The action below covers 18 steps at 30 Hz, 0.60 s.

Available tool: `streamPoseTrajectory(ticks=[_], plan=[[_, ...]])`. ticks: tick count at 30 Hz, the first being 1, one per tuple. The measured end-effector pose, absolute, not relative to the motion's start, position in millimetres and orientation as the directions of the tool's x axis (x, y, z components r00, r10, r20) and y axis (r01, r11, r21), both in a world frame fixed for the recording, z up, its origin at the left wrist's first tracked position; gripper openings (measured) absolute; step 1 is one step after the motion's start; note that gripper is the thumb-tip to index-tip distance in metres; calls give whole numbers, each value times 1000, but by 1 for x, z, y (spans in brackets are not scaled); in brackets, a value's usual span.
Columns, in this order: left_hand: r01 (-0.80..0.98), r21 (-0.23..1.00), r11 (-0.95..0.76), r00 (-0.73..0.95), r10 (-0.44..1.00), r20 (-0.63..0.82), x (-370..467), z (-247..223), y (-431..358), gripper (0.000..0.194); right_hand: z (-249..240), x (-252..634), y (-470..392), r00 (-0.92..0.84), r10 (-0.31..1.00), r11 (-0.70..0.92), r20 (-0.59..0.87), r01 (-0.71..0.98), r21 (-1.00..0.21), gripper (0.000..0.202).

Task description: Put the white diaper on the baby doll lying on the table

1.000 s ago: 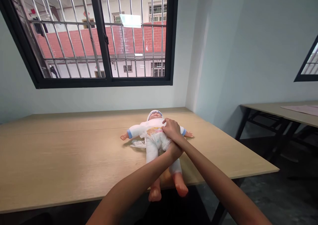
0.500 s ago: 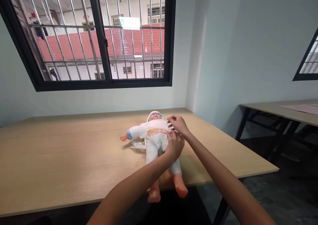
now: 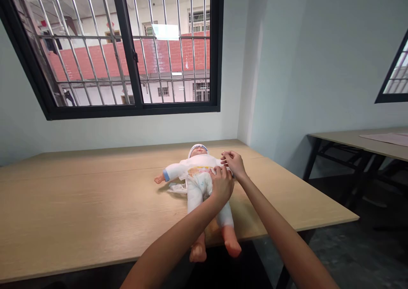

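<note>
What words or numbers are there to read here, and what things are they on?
None can be read.
Round white cap with blue marks, on the baby doll in white clothes: too small and blurred.
White long-sleeved shirt with orange-yellow print: no readable letters.

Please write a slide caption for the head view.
A doll lies face up on a table below a window, the person's left hand at its waist, right hand near its chest.
</note>
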<state>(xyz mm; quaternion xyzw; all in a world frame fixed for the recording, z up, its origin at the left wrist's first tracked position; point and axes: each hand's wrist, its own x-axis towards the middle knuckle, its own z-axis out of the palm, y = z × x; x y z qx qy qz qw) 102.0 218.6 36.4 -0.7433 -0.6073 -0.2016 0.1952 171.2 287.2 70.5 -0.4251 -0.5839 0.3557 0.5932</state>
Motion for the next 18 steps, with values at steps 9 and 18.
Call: streamPoseTrajectory(ticks=[9,18], plan=[[981,-9,-195,170,832,528,97,45,214,32,-8,196,307,194,897,346,398,255,-903,32],[977,-90,-192,211,841,498,98,40,216,33,-20,202,308,120,890,332,440,492,-805,14]])
